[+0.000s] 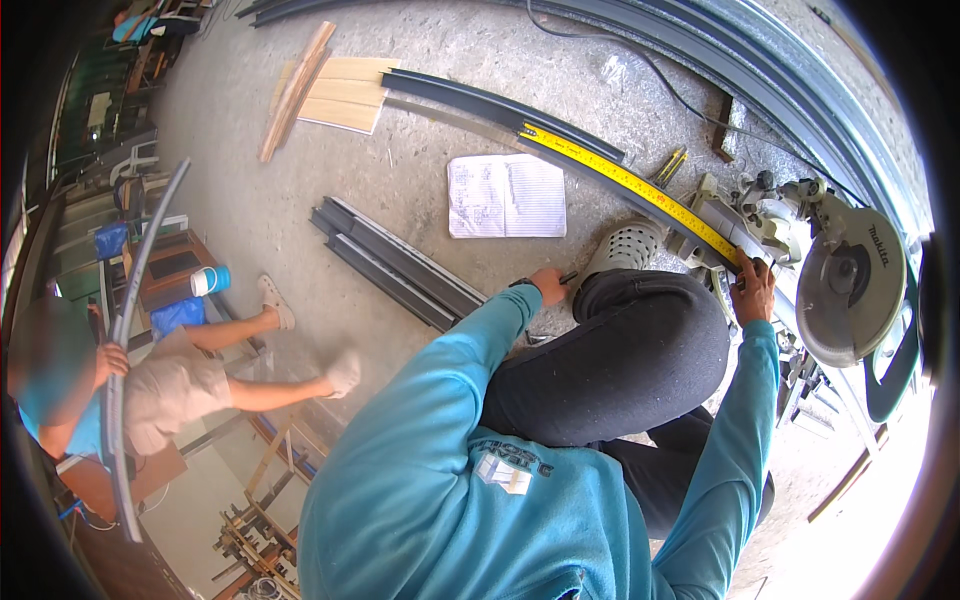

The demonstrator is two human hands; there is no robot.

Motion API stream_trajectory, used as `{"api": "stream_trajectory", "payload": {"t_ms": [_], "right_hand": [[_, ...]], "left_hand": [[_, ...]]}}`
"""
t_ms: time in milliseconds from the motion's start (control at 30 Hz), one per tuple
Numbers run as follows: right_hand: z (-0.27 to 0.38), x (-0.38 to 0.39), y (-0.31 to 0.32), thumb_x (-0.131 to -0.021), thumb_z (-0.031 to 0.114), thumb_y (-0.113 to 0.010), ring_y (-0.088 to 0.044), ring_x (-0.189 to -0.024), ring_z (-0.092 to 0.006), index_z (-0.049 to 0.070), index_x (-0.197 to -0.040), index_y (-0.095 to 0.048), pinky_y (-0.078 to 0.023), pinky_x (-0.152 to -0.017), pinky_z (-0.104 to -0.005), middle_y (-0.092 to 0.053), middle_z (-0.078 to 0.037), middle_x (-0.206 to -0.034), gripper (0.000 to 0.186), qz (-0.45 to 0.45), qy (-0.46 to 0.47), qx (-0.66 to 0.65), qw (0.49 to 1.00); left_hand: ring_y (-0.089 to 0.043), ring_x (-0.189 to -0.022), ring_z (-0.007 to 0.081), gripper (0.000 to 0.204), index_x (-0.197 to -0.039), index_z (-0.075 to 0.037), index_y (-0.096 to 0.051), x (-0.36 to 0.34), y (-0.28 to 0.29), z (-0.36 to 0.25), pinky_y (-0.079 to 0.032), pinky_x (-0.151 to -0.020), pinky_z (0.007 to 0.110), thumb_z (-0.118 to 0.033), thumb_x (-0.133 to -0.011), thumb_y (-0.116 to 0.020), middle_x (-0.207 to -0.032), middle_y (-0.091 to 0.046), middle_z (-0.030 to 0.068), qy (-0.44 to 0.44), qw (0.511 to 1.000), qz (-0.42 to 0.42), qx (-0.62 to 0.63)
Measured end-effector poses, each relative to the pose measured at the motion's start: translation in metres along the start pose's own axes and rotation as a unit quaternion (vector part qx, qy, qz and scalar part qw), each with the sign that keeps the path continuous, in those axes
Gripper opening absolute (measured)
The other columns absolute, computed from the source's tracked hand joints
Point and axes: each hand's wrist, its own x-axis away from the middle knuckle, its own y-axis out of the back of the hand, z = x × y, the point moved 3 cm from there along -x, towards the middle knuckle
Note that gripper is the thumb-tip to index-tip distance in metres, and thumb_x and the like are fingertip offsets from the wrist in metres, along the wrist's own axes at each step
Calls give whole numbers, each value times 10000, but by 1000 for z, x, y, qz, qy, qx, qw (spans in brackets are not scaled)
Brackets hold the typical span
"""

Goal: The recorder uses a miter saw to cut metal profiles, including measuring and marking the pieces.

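A yellow tape measure lies stretched along a dark grey metal profile on the floor. Its near end sits beside the mitre saw, where my right hand is closed around it. My left hand is closed by my bent knee, with a short dark pen-like stick poking out of the fingers. Beyond that hand an open notebook with written lines rests on the concrete. A mitre saw with a round blade guard stands just right of my right hand.
Cut dark profiles lie left of my left hand. Long profiles and a cable run along the far right. Wooden boards lie at the far left. Another person holds a long grey bar at the left. A yellow-black tool lies near my shoe.
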Motion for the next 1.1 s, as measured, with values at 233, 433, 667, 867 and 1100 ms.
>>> {"api": "stream_trajectory", "payload": {"t_ms": [233, 433, 667, 867, 1100], "right_hand": [[-1, 2, 1, -702, 31, -703, -431, -1245, -322, 339, -1362, -483, -471, -949, -464, -484, -85, -1310, 761, -3, -3, 2, 1000], [10, -8, -1, -703, 36, -713, -421, -1253, -333, 339, -1369, -475, -458, -970, -463, -470, -99, -1325, 769, 0, 7, 1, 1000], [2, 0, 6, -714, 38, -713, -419, -1254, -341, 328, -1378, -466, -432, -1012, -457, -463, -106, -1339, 766, 20, -3, -13, 1000], [-6, 0, 1, -709, 32, -714, -425, -1248, -344, 329, -1379, -463, -439, -1001, -457, -455, -122, -1351, 775, 16, 7, 9, 1000], [4, -5, 2, -695, 12, -702, -436, -1237, -334, 329, -1373, -467, -449, -985, -453, -472, -102, -1325, 784, 3, 11, -11, 1000]], "left_hand": [[-622, -974, 409, 364, -1013, -24, -659, 1, 2, -1, -481, -871, 470, -310, -792, -617, -991, -657, 254, 12, 1000, -8, 5], [-627, -743, 340, 282, -995, -18, -643, 22, 40, 4, -502, -714, 430, -258, -846, -631, -771, -645, 137, -205, 907, -359, -77], [-546, -607, 121, 218, -842, -50, -637, 214, 161, -185, -445, -543, 250, -254, -919, -620, -706, -610, 30, -401, 742, 100, 527], [-606, -741, 278, 140, -886, -3, -626, 332, 165, -294, -485, -642, 358, -142, -886, -603, -799, -603, 141, -700, 442, 327, 457], [-582, -723, 293, 120, -851, -27, -622, 334, 158, -290, -451, -645, 399, -142, -877, -641, -777, -575, 122, -699, 406, 489, 327]]}}
